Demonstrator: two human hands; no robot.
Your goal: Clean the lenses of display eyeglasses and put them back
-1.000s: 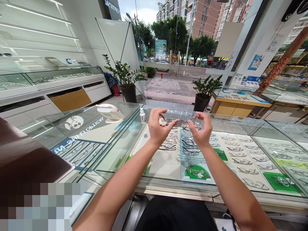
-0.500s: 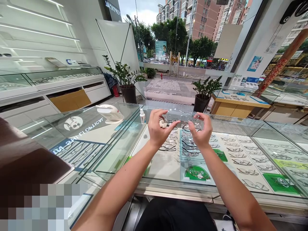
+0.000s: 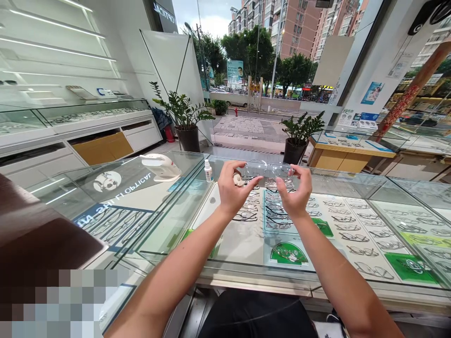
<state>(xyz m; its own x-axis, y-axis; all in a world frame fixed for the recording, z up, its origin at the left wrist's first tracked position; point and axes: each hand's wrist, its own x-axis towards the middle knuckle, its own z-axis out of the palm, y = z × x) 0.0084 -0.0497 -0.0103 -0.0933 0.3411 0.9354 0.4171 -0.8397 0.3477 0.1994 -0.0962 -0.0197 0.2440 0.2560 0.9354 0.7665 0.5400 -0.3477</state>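
Raised over the glass counter is a pair of clear-framed eyeglasses, its lenses hard to make out against the background. My left hand grips one side with the fingers, its thumb stretched toward the middle. At the other side, my right hand pinches the glasses with bent fingers, thumb pointing up. A small crumpled whitish thing shows by my left palm; I cannot tell whether the hand holds it. Below, rows of eyeglass frames lie under the counter glass.
A small white bottle stands on the counter left of my hands, and a white device farther left. Behind the glass counter are two potted plants. A dark brown surface juts in from the left.
The eyeglasses have tilted slightly between my hands, and the light glints differently on them. Both hands keep nearly the same place and grip.
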